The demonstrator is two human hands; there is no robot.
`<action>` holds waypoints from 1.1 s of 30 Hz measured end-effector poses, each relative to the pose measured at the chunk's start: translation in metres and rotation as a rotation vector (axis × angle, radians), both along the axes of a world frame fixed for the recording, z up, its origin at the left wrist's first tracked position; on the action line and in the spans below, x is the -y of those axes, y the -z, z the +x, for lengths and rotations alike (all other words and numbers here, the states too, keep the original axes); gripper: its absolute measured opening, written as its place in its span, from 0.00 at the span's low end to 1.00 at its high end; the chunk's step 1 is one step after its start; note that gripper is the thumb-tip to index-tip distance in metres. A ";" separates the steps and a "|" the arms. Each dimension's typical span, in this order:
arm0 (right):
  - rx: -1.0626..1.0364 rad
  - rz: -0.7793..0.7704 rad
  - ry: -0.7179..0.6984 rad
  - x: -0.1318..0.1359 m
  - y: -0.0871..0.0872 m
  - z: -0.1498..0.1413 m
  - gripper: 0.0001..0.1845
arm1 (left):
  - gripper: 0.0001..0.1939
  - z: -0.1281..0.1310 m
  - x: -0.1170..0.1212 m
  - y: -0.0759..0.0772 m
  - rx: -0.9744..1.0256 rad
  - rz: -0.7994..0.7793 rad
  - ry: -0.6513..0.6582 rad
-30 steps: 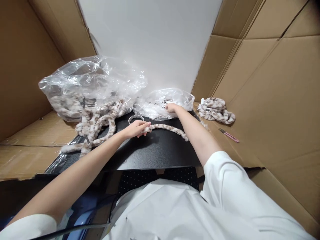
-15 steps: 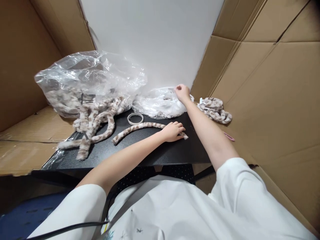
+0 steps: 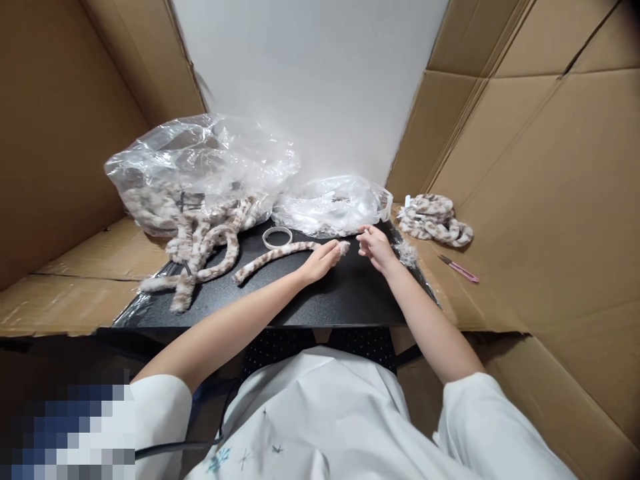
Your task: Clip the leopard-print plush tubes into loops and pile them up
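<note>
My left hand (image 3: 323, 261) is closed around one end of a furry brown-and-white strip (image 3: 270, 257). The fluffy tip pokes out past my fingers, and the rest curves left along the black table. Just to the right of that tip is my right hand (image 3: 376, 248), its fingers curled in a pinch. Whatever is between them is too small to make out. A clear plastic bag (image 3: 335, 207) of white pieces lies behind both hands. Next to the strip sits a roll of tape (image 3: 277, 238).
At the left, a large clear bag (image 3: 200, 147) spills furry strips (image 3: 200, 253) onto the table (image 3: 300, 307). To the right are a bundle of furry loops (image 3: 435, 220), a pink-handled cutter (image 3: 459, 269) and a tuft of fluff (image 3: 406, 253). Cardboard walls (image 3: 540, 167) stand at both sides.
My right hand has come back from the plastic bag toward my left hand. The left hand has lifted the strip's right end slightly and shifted left. The view has turned a little.
</note>
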State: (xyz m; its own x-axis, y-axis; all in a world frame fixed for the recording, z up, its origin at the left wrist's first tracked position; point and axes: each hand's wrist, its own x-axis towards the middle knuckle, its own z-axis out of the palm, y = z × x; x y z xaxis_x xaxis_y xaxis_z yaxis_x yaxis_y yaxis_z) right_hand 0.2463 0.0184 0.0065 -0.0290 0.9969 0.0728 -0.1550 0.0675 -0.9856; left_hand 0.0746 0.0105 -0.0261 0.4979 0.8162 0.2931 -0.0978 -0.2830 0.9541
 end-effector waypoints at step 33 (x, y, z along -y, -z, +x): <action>0.526 0.205 0.410 -0.006 0.023 0.011 0.14 | 0.13 -0.005 -0.007 0.009 -0.144 0.052 -0.118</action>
State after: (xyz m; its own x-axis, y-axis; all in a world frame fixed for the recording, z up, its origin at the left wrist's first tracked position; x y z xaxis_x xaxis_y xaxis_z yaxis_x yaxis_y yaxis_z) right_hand 0.2569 0.0247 -0.0164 0.2640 0.9026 0.3399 0.4173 0.2108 -0.8840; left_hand 0.0693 0.0178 -0.0356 0.4393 0.8570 0.2692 0.0750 -0.3336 0.9397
